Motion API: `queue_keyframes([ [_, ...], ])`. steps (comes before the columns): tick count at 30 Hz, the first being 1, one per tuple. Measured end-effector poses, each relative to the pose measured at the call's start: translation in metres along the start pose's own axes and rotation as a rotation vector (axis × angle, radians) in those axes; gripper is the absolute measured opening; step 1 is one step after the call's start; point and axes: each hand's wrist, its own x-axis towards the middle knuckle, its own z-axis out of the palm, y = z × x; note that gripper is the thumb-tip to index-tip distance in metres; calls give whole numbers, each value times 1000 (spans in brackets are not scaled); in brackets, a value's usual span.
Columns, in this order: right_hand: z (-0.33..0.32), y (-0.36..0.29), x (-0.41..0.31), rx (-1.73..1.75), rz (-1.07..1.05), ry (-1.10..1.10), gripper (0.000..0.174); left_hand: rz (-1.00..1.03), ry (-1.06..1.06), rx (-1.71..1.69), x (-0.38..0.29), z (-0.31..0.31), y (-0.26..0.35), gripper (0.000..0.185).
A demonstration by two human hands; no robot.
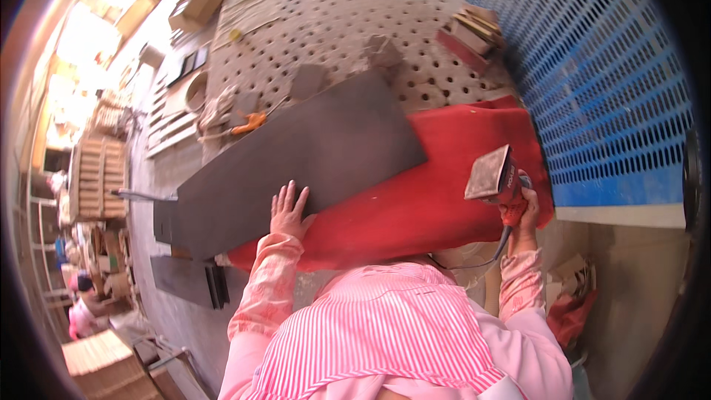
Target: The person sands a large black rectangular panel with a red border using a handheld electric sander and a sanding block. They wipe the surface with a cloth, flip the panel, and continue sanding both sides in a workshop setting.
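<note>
A long dark grey panel [311, 161] lies slanted across a red cloth [472, 133] on the perforated table [355, 0]. My left hand [289, 215] rests flat on the panel's near edge with its fingers spread, gripping nothing. To the right, my right hand [525, 216] is wrapped around the body of a red and black electric sheet sander [508, 183]. The sander is tilted so its worn, dusty pad faces left, apart from the panel. Its dark cord [502, 244] hangs down toward my apron [383, 328].
A blue slotted panel [605, 94] walls the right side. Sanding blocks or scraps [469, 36] are piled at the table's far right. An orange-handled tool [250, 122] lies behind the panel. More dark boards [180, 278] are at left; another person [83, 305] is farther off.
</note>
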Motion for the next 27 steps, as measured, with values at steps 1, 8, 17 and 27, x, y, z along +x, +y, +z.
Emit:
queue_keyframes([
  [1,11,2,-4,-118,-17,18,47,0,35,-28,-3,2,-1,87],
  [8,97,38,-40,-773,-147,-108,57,-107,82,66,-30,-6,-15,81],
  [17,195,137,-91,-1241,-585,-470,59,-35,212,-865,-31,-42,80,44],
  [27,192,155,-112,-1255,-605,-508,63,-243,204,-1008,-1,-65,107,31],
])
